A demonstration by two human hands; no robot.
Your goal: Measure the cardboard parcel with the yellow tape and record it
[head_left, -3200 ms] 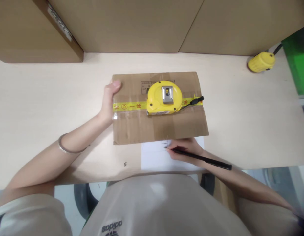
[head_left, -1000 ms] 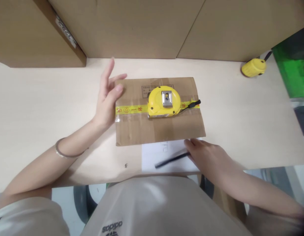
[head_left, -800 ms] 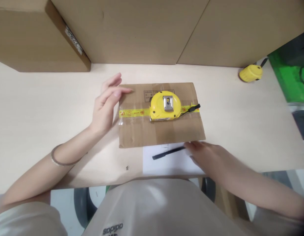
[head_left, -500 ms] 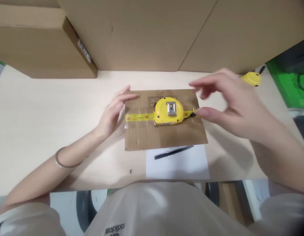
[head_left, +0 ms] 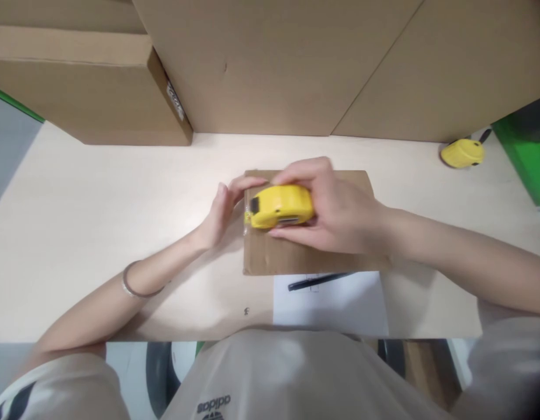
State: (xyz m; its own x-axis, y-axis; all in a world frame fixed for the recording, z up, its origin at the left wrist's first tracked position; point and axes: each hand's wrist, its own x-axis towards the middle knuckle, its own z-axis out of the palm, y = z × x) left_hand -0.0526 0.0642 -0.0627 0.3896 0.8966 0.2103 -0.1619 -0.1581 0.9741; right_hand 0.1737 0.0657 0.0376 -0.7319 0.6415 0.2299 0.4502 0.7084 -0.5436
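Observation:
My right hand (head_left: 335, 213) is wrapped round a yellow tape measure (head_left: 279, 205) and holds it on its edge over a flat cardboard parcel (head_left: 270, 256) on the pale desk (head_left: 99, 198). My left hand (head_left: 221, 210) rests at the parcel's left edge, fingers curled against the tape measure's front end. A black pen (head_left: 318, 282) lies loose on a white sheet of paper (head_left: 335, 300) just in front of the parcel.
Large cardboard boxes (head_left: 99, 87) stand along the back of the desk. A second yellow tape measure (head_left: 462, 153) lies at the back right beside a green object (head_left: 526, 151). The desk's front edge runs close to my body.
My right hand put the pen down on the paper, reached over the parcel and closed on the tape measure, tipping it onto its edge. My left hand shifted to the tape measure's front end.

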